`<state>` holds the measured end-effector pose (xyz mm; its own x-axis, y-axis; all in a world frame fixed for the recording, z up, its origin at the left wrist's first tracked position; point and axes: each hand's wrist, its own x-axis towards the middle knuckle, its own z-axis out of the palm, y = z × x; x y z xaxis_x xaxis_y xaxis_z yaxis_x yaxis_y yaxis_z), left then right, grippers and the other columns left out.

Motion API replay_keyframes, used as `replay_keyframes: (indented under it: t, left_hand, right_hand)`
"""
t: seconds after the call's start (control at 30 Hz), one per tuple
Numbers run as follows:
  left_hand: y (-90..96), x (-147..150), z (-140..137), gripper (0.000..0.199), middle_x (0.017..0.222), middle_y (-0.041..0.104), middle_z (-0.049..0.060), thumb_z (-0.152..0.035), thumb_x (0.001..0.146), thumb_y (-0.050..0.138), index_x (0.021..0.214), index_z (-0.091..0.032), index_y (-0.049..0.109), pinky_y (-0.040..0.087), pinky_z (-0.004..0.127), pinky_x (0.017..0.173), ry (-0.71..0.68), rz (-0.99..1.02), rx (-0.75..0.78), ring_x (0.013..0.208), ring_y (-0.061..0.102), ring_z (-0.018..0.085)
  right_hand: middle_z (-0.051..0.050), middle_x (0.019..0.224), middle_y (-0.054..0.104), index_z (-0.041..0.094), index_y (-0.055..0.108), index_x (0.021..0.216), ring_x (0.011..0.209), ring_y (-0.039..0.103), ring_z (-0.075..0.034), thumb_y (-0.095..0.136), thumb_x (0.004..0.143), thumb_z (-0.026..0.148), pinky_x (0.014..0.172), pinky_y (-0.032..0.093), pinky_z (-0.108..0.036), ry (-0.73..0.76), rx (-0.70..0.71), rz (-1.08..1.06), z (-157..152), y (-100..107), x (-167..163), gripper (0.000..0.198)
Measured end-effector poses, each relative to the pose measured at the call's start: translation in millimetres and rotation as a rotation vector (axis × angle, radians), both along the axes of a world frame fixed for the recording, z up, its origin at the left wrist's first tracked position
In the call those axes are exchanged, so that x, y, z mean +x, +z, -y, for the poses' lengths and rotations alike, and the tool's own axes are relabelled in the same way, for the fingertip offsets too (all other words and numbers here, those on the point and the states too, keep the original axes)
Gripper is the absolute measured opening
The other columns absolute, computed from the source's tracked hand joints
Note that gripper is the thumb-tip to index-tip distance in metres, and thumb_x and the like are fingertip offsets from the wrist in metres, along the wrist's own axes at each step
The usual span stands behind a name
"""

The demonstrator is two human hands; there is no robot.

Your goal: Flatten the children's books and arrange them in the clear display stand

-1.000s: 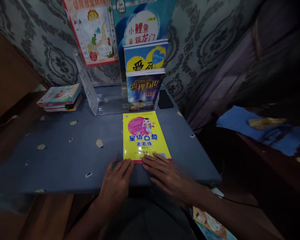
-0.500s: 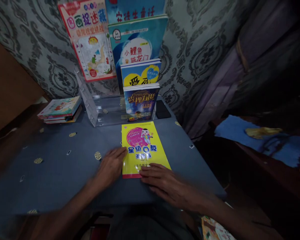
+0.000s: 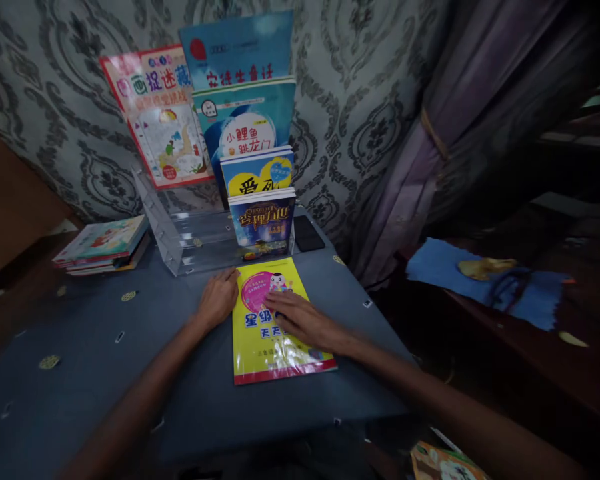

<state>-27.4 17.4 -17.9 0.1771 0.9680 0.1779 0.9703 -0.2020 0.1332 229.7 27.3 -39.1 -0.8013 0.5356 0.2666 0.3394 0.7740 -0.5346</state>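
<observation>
A yellow workbook (image 3: 260, 360) with a red bottom strip lies face up on the blue tablecloth, its cover showing a cartoon figure and Chinese lettering. My left hand (image 3: 219, 299) rests on the cloth along the book's upper left edge, fingertips touching that edge, fingers slightly bent and not wrapped round it. Across the upper right of the cover my right hand (image 3: 305, 320) lies flat, fingers stretched out, hiding part of the title and picture. Just behind the workbook is a clear stepped book stand (image 3: 167, 230).
Several books stand in the rack, a dark blue book (image 3: 263, 220) in front. To its right lies a black phone (image 3: 309, 235). A small book stack (image 3: 103, 245) is at the left. Beyond the table's right edge, a blue cloth (image 3: 430, 267) lies on a dark surface.
My right hand has slid from the workbook's lower part up to the upper cover. My left hand has moved up along the left edge. The camera view has shifted.
</observation>
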Motion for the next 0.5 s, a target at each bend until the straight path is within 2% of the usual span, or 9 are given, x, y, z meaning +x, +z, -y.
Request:
replay_keyframes:
  t: [0.13, 0.23, 0.33, 0.5]
  left_hand:
    - [-3.9, 1.8, -0.3, 0.04, 0.144, 0.058, 0.019, -0.016, 0.099, 0.039, 0.133, -0.01, 0.059, 0.046, 0.044, 0.107, 0.03, -0.027, 0.033, 0.129, 0.058, 0.029]
    - [-7.1, 1.8, 0.7, 0.041, 0.144, 0.058, 0.018, -0.017, 0.099, 0.04, 0.135, -0.011, 0.059, 0.046, 0.043, 0.108, 0.038, -0.022, 0.04, 0.131, 0.057, 0.027]
    - [-10.6, 1.7, 0.8, 0.041, 0.145, 0.058, 0.017, -0.017, 0.099, 0.04, 0.136, -0.012, 0.058, 0.045, 0.042, 0.109, 0.046, -0.012, 0.051, 0.131, 0.057, 0.026]
    - [-19.1, 1.4, 1.1, 0.041, 0.143, 0.059, 0.018, -0.02, 0.099, 0.04, 0.133, -0.013, 0.06, 0.047, 0.047, 0.106, 0.081, 0.037, 0.115, 0.131, 0.056, 0.03]
  right_hand:
    - [-0.016, 0.152, 0.052, 0.013, 0.055, 0.144, 0.146, 0.042, -0.027, 0.043, 0.102, 0.032, 0.121, 0.034, -0.051, -0.191, 0.075, 0.096, -43.5, -3.5, -12.9, 0.047]
    - [-0.018, 0.152, 0.051, 0.01, 0.055, 0.142, 0.145, 0.043, -0.028, 0.043, 0.101, 0.03, 0.12, 0.035, -0.05, -0.376, 0.11, 0.163, -61.7, -0.6, -14.9, 0.047]
    - [-0.018, 0.153, 0.05, 0.009, 0.055, 0.143, 0.145, 0.043, -0.028, 0.042, 0.101, 0.031, 0.12, 0.034, -0.049, -0.487, 0.138, 0.199, -65.9, 1.3, -14.3, 0.049]
    - [-0.02, 0.154, 0.048, 0.004, 0.051, 0.145, 0.146, 0.041, -0.028, 0.038, 0.102, 0.031, 0.122, 0.028, -0.047, -0.518, 0.133, 0.257, -59.8, 5.9, -16.1, 0.053]
